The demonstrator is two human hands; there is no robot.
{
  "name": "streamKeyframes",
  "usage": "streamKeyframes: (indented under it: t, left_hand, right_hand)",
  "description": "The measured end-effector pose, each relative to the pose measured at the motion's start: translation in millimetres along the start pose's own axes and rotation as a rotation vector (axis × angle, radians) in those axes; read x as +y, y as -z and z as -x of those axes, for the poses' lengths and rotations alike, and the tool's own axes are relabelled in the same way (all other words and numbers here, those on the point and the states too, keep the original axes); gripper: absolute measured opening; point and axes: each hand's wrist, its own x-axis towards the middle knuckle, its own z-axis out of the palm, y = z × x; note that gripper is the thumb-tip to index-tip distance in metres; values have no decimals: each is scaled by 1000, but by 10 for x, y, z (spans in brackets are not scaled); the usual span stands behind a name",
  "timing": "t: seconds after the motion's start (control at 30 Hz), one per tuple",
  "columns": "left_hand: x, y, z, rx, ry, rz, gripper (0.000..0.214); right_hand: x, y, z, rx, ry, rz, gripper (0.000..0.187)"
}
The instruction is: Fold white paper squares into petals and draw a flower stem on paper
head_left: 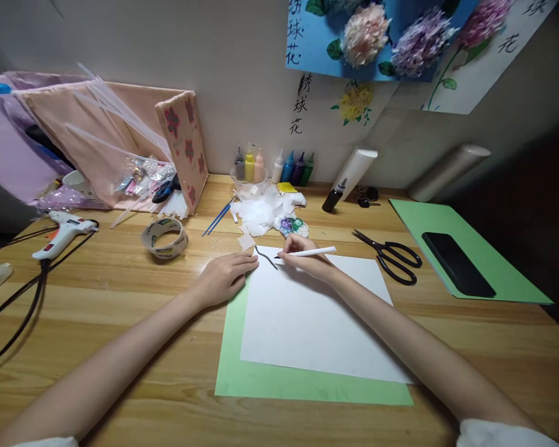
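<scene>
My right hand pinches a white pen with a dark tip, held just over the upper left part of a white sheet of paper. Near the tip, a dark curved line runs down from the sheet's top left corner. Fingers stretched out, my left hand lies flat at the left edge of that sheet. Beneath the white paper is a light green sheet, showing along the left and near sides. My right forearm crosses over the right part of the white paper.
Black-handled scissors lie to the right, before a phone on green card. Behind are paper scraps, a palette and paint bottles. Leftward are a tape roll and a corded glue gun.
</scene>
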Motion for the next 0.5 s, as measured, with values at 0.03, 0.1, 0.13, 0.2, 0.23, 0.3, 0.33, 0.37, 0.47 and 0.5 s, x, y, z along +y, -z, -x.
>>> streamKeyframes:
  t: [0.03, 0.1, 0.13, 0.2, 0.23, 0.3, 0.33, 0.37, 0.47, 0.5]
  left_hand:
    - [-3, -1, -3, -2, 3, 7, 44]
    - [-5, 0, -11, -8, 10, 17, 44]
    - [-5, 1, -15, -10, 13, 20, 44]
    - [-4, 3, -24, -13, 16, 25, 43]
    - [-4, 4, -27, -14, 17, 27, 43]
    - [-6, 6, -32, -15, 20, 29, 43]
    - [-7, 6, -33, -15, 22, 30, 42]
    - [-7, 7, -33, -14, 23, 31, 42]
    - [-6, 7, -31, -11, 25, 36, 43]
    - [-5, 7, -31, -11, 26, 38, 43]
  right_hand:
    - [22, -1, 26, 35, -12, -4, 28]
    - [60, -17, 58, 109, -11, 14, 31]
    - [72, -28, 68, 131, -3, 39, 32]
    - [80, -48, 78, 130, 16, 98, 32]
    - [80, -54, 80, 118, 23, 120, 32]
    - [78, -60, 82, 101, 28, 141, 31]
    - [79, -60, 82, 101, 29, 144, 31]
    - [83, -59, 81, 105, 29, 147, 31]
    - [103, -52, 78, 111, 37, 165, 30]
    - [110, -50, 77, 104, 39, 171, 30]
